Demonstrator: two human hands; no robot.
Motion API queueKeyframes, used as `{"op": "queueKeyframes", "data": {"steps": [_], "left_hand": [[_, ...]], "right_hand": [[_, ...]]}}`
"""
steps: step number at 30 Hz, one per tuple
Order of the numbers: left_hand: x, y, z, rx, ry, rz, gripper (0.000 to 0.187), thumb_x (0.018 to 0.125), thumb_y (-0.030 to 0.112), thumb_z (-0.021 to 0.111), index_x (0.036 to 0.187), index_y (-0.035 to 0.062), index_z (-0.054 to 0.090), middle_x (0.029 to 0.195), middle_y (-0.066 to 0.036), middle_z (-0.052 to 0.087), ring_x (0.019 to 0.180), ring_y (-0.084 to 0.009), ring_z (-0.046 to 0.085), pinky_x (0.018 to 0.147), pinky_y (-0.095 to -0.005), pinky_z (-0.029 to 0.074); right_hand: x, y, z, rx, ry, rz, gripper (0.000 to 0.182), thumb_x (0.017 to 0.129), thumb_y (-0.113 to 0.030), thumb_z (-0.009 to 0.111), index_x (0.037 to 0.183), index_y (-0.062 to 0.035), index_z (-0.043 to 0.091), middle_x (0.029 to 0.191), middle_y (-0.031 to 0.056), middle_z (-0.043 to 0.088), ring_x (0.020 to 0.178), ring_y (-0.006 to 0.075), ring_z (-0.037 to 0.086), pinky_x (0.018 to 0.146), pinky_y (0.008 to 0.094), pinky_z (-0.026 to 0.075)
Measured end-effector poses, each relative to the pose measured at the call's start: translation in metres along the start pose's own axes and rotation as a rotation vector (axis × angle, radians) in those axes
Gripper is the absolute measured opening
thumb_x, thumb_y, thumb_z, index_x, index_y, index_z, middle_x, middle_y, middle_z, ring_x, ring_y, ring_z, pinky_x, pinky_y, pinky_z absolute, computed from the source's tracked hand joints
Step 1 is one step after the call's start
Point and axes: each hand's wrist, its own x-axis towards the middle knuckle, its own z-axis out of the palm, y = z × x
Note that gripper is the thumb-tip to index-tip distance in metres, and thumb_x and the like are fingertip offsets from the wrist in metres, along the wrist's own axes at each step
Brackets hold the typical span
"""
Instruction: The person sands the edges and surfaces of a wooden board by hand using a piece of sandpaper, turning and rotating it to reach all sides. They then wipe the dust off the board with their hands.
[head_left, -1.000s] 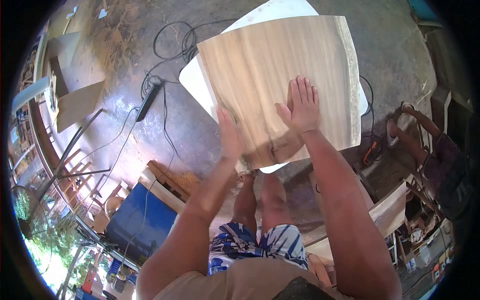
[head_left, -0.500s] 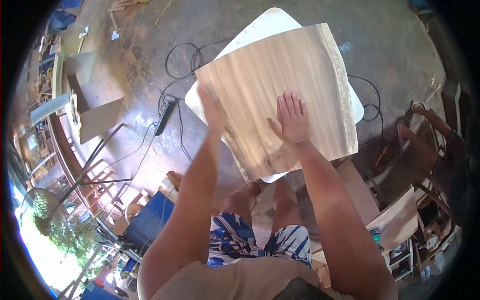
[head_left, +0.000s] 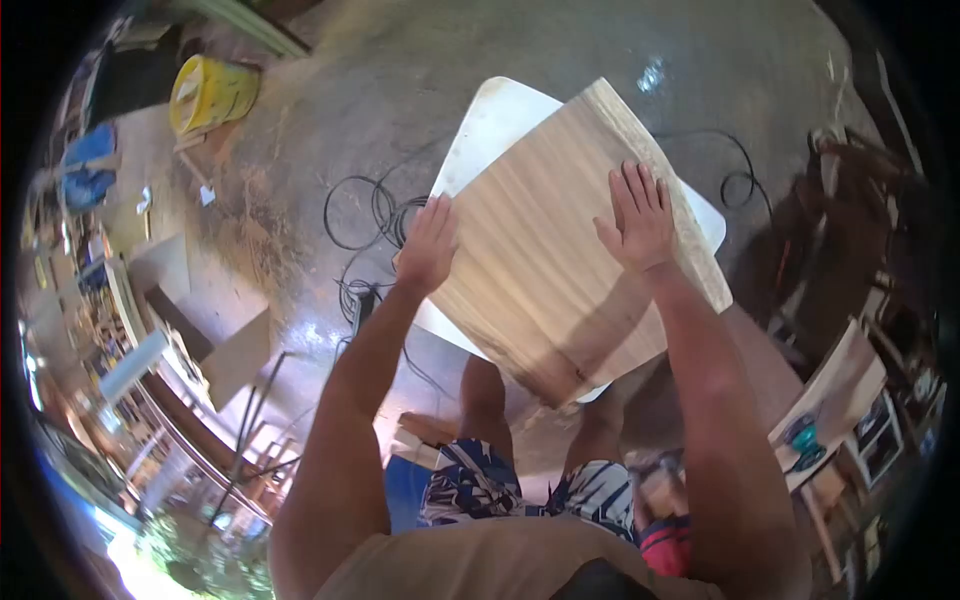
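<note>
A wide wooden slab [head_left: 545, 250] with a rough, pale live edge on its right side lies on a white table top [head_left: 500, 125] with rounded corners. The slab sits turned against the top, so white corners show at its sides. My left hand [head_left: 430, 245] rests at the slab's left edge, fingers stretched forward. Flat on the upper right of the wood lies my right hand [head_left: 640, 220], its fingers spread a little, near the live edge. Neither hand is wrapped round anything. A shadow falls across the slab's near part.
Black cables [head_left: 375, 215] lie coiled on the concrete floor left of the table. A yellow bucket [head_left: 215, 95] stands far left, beyond an open cardboard box [head_left: 225, 350]. At right, a green and black power tool [head_left: 803, 440] rests on a board.
The slab has turned anticlockwise in view. My right hand has shifted right across it, and my left hand remains at the left edge. The view has tilted, bringing the yellow bucket in.
</note>
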Motion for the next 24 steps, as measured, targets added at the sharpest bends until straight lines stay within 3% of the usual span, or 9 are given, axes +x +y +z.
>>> {"op": "queueKeyframes", "data": {"steps": [2, 5, 6, 11, 15, 17, 19, 20, 24], "left_hand": [[0.047, -0.006, -0.009, -0.054, -0.075, 0.254, 0.064, 0.090, 0.014, 0.061, 0.147, -0.0059, 0.039, 0.157, -0.026, 0.033, 0.147, -0.0410, 0.030, 0.121, -0.0494, 0.027], [0.143, 0.009, -0.003, -0.192, -0.112, 0.448, 0.066, 0.091, 0.015, 0.063, 0.147, -0.0065, 0.036, 0.157, -0.026, 0.032, 0.147, -0.0402, 0.031, 0.121, -0.0453, 0.029], [0.177, 0.027, -0.002, -0.242, -0.097, 0.474, 0.065, 0.093, 0.015, 0.062, 0.148, -0.0061, 0.035, 0.157, -0.027, 0.031, 0.147, -0.0407, 0.030, 0.121, -0.0447, 0.029], [0.314, 0.099, 0.020, -0.401, -0.047, 0.490, 0.060, 0.096, 0.011, 0.058, 0.149, -0.0039, 0.033, 0.159, -0.026, 0.027, 0.147, -0.0399, 0.029, 0.120, -0.0431, 0.031], [0.274, 0.079, 0.019, -0.387, -0.030, 0.471, 0.060, 0.098, 0.011, 0.056, 0.151, -0.0022, 0.032, 0.159, -0.025, 0.028, 0.147, -0.0394, 0.028, 0.120, -0.0430, 0.031], [0.217, 0.058, -0.005, -0.389, -0.208, 0.349, 0.062, 0.096, 0.007, 0.055, 0.151, -0.0054, 0.030, 0.158, -0.029, 0.028, 0.147, -0.0427, 0.027, 0.121, -0.0449, 0.029], [0.157, 0.015, 0.000, -0.339, -0.154, 0.473, 0.064, 0.094, 0.003, 0.055, 0.151, -0.0102, 0.028, 0.157, -0.032, 0.027, 0.148, -0.0454, 0.026, 0.122, -0.0459, 0.025], [0.131, 0.005, -0.007, -0.287, -0.214, 0.436, 0.064, 0.093, 0.003, 0.055, 0.150, -0.0120, 0.028, 0.156, -0.034, 0.026, 0.147, -0.0460, 0.026, 0.122, -0.0461, 0.025], [0.154, 0.014, -0.009, -0.320, -0.222, 0.470, 0.065, 0.094, 0.005, 0.054, 0.151, -0.0112, 0.027, 0.158, -0.032, 0.025, 0.149, -0.0444, 0.024, 0.123, -0.0455, 0.024]], "right_hand": [[0.003, 0.005, -0.006, -0.013, 0.005, -0.044, 0.073, 0.083, -0.042, 0.065, 0.146, -0.0096, 0.048, 0.156, 0.0138, 0.042, 0.146, 0.0330, 0.035, 0.118, 0.0549, 0.025], [0.004, 0.006, -0.008, 0.028, 0.109, -0.052, 0.070, 0.082, -0.040, 0.066, 0.143, -0.0107, 0.052, 0.152, 0.0130, 0.047, 0.143, 0.0324, 0.041, 0.116, 0.0544, 0.030], [0.006, 0.004, -0.014, 0.025, 0.109, -0.042, 0.068, 0.081, -0.040, 0.066, 0.141, -0.0108, 0.055, 0.148, 0.0126, 0.051, 0.139, 0.0322, 0.046, 0.115, 0.0542, 0.033], [0.007, 0.009, -0.016, 0.042, 0.051, 0.011, 0.069, 0.081, -0.041, 0.066, 0.143, -0.0130, 0.053, 0.152, 0.0111, 0.047, 0.142, 0.0310, 0.041, 0.117, 0.0534, 0.030], [0.002, 0.008, -0.012, 0.036, -0.031, 0.006, 0.071, 0.082, -0.041, 0.066, 0.146, -0.0153, 0.049, 0.156, 0.0092, 0.043, 0.145, 0.0299, 0.038, 0.119, 0.0522, 0.028], [0.005, 0.010, -0.015, 0.055, -0.015, 0.006, 0.071, 0.082, -0.041, 0.066, 0.146, -0.0154, 0.049, 0.156, 0.0089, 0.043, 0.145, 0.0296, 0.037, 0.119, 0.0521, 0.028], [0.002, 0.007, -0.015, 0.072, -0.007, 0.013, 0.071, 0.082, -0.041, 0.067, 0.146, -0.0155, 0.049, 0.156, 0.0085, 0.042, 0.145, 0.0294, 0.037, 0.120, 0.0519, 0.027], [0.000, 0.007, -0.011, 0.099, 0.013, 0.008, 0.071, 0.082, -0.041, 0.067, 0.146, -0.0154, 0.049, 0.156, 0.0083, 0.042, 0.145, 0.0290, 0.037, 0.120, 0.0517, 0.026], [0.002, 0.009, -0.012, 0.111, 0.036, -0.010, 0.071, 0.082, -0.040, 0.068, 0.146, -0.0149, 0.049, 0.156, 0.0082, 0.042, 0.145, 0.0284, 0.038, 0.120, 0.0514, 0.027]]}}
